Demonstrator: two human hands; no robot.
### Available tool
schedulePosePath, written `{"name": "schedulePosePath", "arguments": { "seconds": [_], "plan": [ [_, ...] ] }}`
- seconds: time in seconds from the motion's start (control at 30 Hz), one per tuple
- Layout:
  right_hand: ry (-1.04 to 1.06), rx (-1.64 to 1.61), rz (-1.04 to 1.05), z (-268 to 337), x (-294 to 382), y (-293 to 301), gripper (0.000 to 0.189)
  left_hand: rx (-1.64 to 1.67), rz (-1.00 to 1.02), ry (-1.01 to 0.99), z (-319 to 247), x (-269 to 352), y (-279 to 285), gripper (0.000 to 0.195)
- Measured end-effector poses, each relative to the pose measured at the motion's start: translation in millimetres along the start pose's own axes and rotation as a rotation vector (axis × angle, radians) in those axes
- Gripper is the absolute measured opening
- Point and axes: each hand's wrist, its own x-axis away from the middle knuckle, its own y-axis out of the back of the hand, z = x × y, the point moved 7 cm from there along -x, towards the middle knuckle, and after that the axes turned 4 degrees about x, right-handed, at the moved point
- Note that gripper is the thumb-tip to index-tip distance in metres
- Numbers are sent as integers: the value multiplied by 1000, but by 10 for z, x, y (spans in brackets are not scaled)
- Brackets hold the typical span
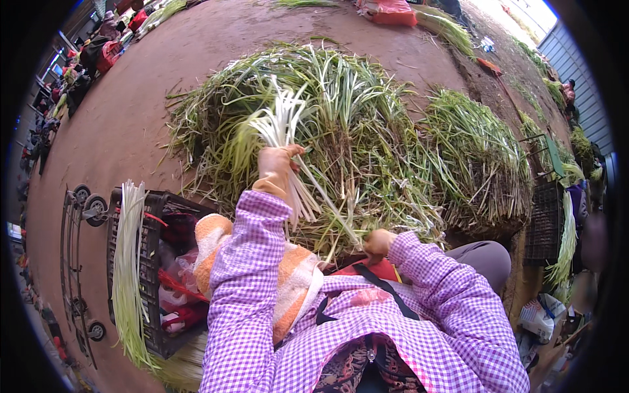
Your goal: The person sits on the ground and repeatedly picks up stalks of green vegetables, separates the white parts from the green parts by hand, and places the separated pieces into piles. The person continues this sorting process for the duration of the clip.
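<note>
My left hand [277,167], in a tan glove, is closed around a bunch of pale leafy stalks [280,118], their white parts fanned out above the fist. Lower and to the right, my right hand [378,243] grips the end of a long pale stalk [329,201] that runs up towards my left hand. Behind both hands lies a large heap of green stalks with leaves [363,113]. Peeled pale stalks [128,265] hang over the side of a black plastic crate [172,344] at my left.
A second bundle of green stalks [479,157] lies to the right, near another black crate [543,226]. A folded wheeled cart [73,275] is at the far left. An orange and white striped cloth [295,290] lies by my left arm. Other people are at the far edges.
</note>
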Motion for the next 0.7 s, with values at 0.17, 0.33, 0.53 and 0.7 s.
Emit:
{"name": "schedulePosePath", "arguments": {
  "seconds": [0.17, 0.33, 0.53, 0.7],
  "plan": [
    [-306, 146, 276, -900, 314, -342, 45, 120, 63, -132, -219, -17, 74, 15],
    [-240, -278, -279, -413, 387, 1115, 33, 219, 228, 9, -14, 174, -186, 18],
    [43, -1430, -662, 371, 262, 2451, 39, 99, 121, 41, 251, 164, -266, 13],
    [70, -1731, -717, 438, -101, 2443, 16, 132, -40, 22, 316, 143, -213, 11]
  ]
}}
